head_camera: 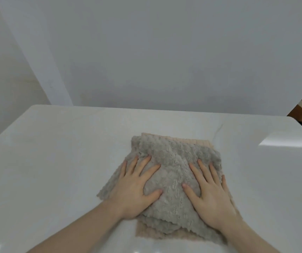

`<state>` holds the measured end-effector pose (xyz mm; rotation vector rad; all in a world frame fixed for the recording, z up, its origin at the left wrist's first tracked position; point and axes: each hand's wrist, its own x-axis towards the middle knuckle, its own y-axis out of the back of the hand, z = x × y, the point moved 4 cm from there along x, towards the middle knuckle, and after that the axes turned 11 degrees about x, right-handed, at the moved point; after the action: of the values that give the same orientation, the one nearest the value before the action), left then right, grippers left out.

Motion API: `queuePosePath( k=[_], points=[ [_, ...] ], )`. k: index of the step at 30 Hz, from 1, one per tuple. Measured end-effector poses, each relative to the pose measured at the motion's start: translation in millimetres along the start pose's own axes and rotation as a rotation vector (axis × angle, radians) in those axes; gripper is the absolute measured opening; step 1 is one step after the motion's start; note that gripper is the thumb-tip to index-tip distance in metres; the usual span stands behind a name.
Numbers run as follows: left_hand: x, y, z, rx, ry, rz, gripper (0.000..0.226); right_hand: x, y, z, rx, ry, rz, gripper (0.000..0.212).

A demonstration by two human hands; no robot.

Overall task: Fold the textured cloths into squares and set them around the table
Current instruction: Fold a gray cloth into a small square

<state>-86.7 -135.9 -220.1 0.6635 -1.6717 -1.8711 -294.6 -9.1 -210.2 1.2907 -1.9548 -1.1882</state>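
two flat hands, left hand and right hand, press one grey cloth; one pink cloth beneath

Bare hands, forearms apparently sleeveless.

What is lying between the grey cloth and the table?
In the head view, a pink cloth lies between the grey cloth and the table; its edges show.

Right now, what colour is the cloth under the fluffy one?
Pale pink cloth, seen in the head view.
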Motion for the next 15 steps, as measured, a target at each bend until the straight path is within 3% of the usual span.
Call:
queuePosePath(
  k=[8, 15],
  points=[
    [-10, -7, 0, -0.050, 0.038, 0.131, 0.075, -10, -4, -2, 0.040, 0.051, 0.137, 0.072],
    [-78, -10, 13, -0.088, 0.105, 0.185, 0.073, -69, -11, -4, 0.125, 0.130, 0.358, 0.070]
  ],
)
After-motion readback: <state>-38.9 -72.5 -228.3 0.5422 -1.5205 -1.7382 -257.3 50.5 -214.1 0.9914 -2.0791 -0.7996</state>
